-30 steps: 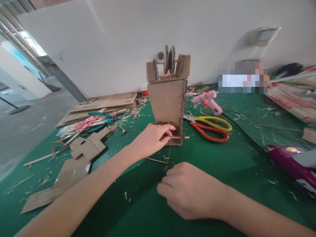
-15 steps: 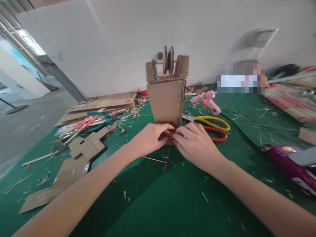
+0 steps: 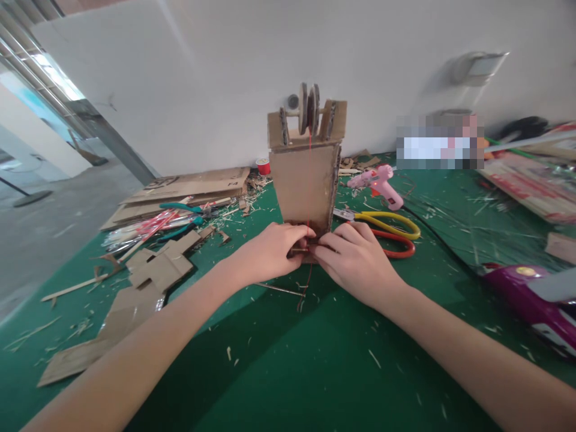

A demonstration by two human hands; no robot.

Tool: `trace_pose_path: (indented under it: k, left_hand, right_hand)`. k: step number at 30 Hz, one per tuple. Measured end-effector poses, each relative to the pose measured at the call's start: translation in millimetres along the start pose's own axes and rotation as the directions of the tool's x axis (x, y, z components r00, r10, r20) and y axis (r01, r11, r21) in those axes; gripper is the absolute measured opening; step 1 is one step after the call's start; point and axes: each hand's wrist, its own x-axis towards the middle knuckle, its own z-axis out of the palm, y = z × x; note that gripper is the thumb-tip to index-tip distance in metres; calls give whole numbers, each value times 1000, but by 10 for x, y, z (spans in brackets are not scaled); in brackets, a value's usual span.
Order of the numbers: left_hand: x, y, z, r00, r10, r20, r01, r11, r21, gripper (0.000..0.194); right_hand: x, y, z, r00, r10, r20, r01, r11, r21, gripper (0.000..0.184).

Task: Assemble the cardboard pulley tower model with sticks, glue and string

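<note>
A cardboard tower (image 3: pixel 305 186) stands upright in front of me, with a double-disc cardboard pulley (image 3: pixel 304 109) on a round stick between two uprights at its top. From the pulley a thin red string (image 3: pixel 309 162) runs down the tower's front to my fingers. My left hand (image 3: pixel 274 251) is closed in a pinch at the tower's base, on the string beside a short thin stick (image 3: pixel 300 249). Close against it, my right hand (image 3: pixel 353 255) pinches the string too; its fingertips are partly hidden. The string's loose tail dangles below, near a thin rod (image 3: pixel 281 289).
Yellow-and-red-handled scissors (image 3: pixel 396 225) and a pink glue gun (image 3: pixel 380 185) lie to the right, with a purple device (image 3: pixel 524 300) farther over. At left are teal-handled pliers (image 3: pixel 180 208), cardboard scraps (image 3: pixel 159 267) and sticks. A red cup (image 3: pixel 263 167) sits behind.
My left fingertips have shifted slightly apart from the right ones, showing the short stick between them. The string's loose tail has drawn up a little and curled. The tower stands as before.
</note>
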Motion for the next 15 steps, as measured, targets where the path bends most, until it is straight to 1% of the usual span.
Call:
trace_pose_path:
  k: [3, 5, 7, 10, 12, 15]
  left_hand:
    - [1, 13, 4, 1000, 3, 9, -3, 1000, -4, 31]
    - [-5, 43, -2, 1000, -8, -5, 8, 999, 45, 26]
    - [-13, 88, -6, 999, -15, -28, 20, 988, 151, 16]
    - [-24, 155, 4, 999, -1, -49, 17, 944, 329, 1]
    - [-26, 175, 18, 999, 3, -46, 15, 921, 390, 4]
    - [-22, 167, 39, 999, -8, -50, 27, 916, 399, 6]
  right_hand:
    - [10, 2, 6, 1000, -22, 4, 22, 1000, -16, 15]
    - [10, 5, 10, 999, -33, 9, 33, 999, -22, 17]
    - [7, 9, 12, 1000, -29, 9, 29, 999, -21, 18]
    - [5, 13, 9, 1000, -16, 6, 16, 1000, -12, 19]
    - [5, 12, 6, 1000, -18, 2, 18, 1000, -8, 21]
    - [9, 6, 2, 1000, -15, -4, 15, 1000, -12, 20]
